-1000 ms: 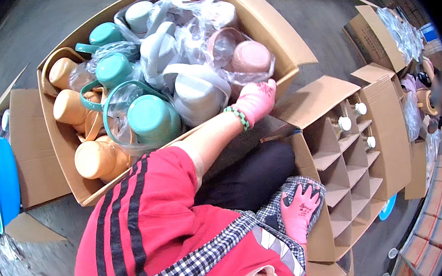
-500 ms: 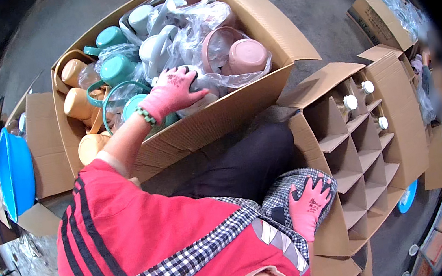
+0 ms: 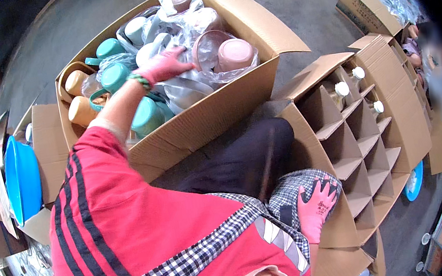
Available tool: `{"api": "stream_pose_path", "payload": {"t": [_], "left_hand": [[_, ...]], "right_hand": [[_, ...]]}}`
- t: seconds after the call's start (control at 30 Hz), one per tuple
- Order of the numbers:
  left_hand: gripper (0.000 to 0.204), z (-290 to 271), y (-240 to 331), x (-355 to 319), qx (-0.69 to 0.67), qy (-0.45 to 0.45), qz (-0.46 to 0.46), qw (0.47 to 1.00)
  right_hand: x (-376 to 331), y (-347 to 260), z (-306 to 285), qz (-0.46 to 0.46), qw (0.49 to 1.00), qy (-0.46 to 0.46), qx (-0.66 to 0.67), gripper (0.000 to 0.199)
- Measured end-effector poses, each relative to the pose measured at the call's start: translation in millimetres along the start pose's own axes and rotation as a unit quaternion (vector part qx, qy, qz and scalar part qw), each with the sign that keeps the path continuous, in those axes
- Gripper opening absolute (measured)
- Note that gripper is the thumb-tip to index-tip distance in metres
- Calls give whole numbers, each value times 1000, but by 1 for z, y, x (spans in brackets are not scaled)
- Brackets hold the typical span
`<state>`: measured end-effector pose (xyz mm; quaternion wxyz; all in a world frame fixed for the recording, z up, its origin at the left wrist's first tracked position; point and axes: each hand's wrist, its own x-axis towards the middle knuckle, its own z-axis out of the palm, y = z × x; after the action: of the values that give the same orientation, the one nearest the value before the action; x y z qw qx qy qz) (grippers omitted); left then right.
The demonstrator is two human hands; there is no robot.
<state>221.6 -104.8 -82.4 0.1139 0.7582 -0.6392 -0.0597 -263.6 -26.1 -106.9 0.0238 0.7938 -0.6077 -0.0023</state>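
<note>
My left hand [image 3: 164,66], in a pink glove, reaches over a large open cardboard box [image 3: 216,104] of plastic-wrapped cups with handles. Its fingers are stretched apart just above a white cup [image 3: 148,52] and crumpled clear plastic; whether they touch is blurred. Nearer me lies a grey-white wrapped piece [image 3: 188,90]. Teal cups [image 3: 116,76] and orange cups [image 3: 75,82] fill the left side, and a pink cup [image 3: 235,54] sits at the right. My forearm hides part of the front left. My right hand [image 3: 320,206], also gloved in pink, rests spread on my checked-cloth-covered knee, holding nothing.
At my right stands a cardboard box with dividers [image 3: 348,167], with a few white-capped bottles [image 3: 342,89] in its far compartments. A blue basin [image 3: 22,179] leans by a carton at the left. Another open carton [image 3: 367,7] with plastic stands far right.
My left hand has moved farther into the box, away from its near edge, uncovering the grey-white piece. The view has shifted slightly. My right hand stays on the knee.
</note>
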Motion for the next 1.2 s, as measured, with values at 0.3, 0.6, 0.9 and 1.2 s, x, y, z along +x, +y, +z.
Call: {"api": "stream_pose_path", "payload": {"t": [0.3, 0.6, 0.9, 1.2], "left_hand": [[27, 24, 16, 69, -497, -109, -67, 858], [44, 87, 67, 64, -582, -101, -6, 807], [23, -74, 99, 20, -695, -28, 91, 713], [19, -84, 260, -81, -445, 129, 252, 849]], "right_hand": [[1, 2, 7, 8, 1000, 10, -2, 44], [10, -3, 10, 2, 1000, 13, -9, 44], [-6, 6, 11, 14, 999, 30, 11, 46], [22, 10, -94, -14, 644, 140, 752, 72]]}}
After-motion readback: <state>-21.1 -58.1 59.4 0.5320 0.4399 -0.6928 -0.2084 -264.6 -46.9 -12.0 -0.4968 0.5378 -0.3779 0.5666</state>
